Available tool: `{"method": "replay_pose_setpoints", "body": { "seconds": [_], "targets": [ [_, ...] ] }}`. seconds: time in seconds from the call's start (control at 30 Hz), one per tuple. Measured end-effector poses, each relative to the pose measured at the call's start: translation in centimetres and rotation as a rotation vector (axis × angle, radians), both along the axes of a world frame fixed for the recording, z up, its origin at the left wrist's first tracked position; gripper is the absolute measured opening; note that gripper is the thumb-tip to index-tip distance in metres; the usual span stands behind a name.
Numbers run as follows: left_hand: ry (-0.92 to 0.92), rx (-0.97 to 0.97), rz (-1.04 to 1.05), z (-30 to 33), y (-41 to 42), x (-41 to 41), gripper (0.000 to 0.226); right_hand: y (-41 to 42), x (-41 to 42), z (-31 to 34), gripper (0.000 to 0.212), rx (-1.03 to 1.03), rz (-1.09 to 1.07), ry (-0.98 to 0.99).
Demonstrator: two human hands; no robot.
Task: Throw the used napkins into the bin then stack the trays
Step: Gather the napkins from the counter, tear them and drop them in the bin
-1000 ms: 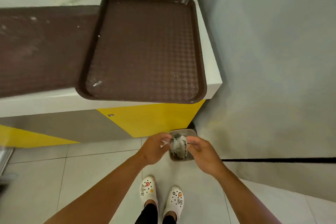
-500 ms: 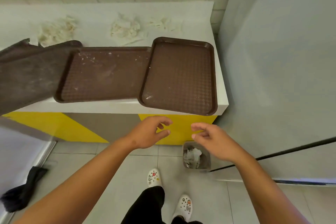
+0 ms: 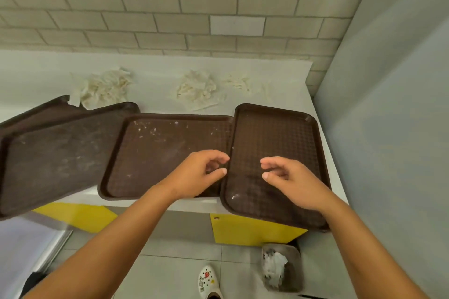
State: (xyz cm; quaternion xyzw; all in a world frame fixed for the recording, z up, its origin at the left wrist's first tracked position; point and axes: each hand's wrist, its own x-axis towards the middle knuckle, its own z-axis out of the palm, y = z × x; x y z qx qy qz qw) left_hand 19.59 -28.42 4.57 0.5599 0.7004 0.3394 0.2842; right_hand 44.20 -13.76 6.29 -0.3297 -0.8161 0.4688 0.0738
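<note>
Three brown trays lie side by side on the white counter [image 3: 155, 70]: a right tray [image 3: 274, 133], a middle tray [image 3: 165, 150] with crumbs, and a left tray [image 3: 53, 158] that overlaps another beneath it. Crumpled napkins sit behind them: a left pile [image 3: 104, 88], a middle pile [image 3: 196, 90] and a smaller right pile [image 3: 239, 82]. My left hand [image 3: 201, 175] hovers over the middle tray's right edge, fingers loosely curled, holding nothing. My right hand [image 3: 291, 182] hovers over the right tray, also empty. A small bin [image 3: 295, 272] with a napkin [image 3: 274, 267] inside stands on the floor.
A grey wall [image 3: 388, 128] closes the right side, and a brick wall [image 3: 170, 7] runs behind the counter. The right and left trays overhang the counter's front edge. My white shoe [image 3: 209, 284] is on the tiled floor beside the bin.
Both hands let the napkin wad drop into the bin, then rose empty to counter height over the trays. My view lifted from the floor to the counter.
</note>
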Motion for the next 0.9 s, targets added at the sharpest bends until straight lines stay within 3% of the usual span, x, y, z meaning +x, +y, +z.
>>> {"method": "replay_pose_setpoints", "body": {
  "seconds": [0.53, 0.9],
  "targets": [
    [0.111, -0.030, -0.083, 0.4, 14.8, -12.2, 0.039, 12.2, -11.5, 1.0, 0.043, 0.168, 0.062, -0.160],
    [0.264, -0.145, -0.091, -1.3, 29.6, -15.3, 0.054, 27.3, -15.8, -1.2, 0.049, 0.331, 0.067, -0.361]
  ]
}}
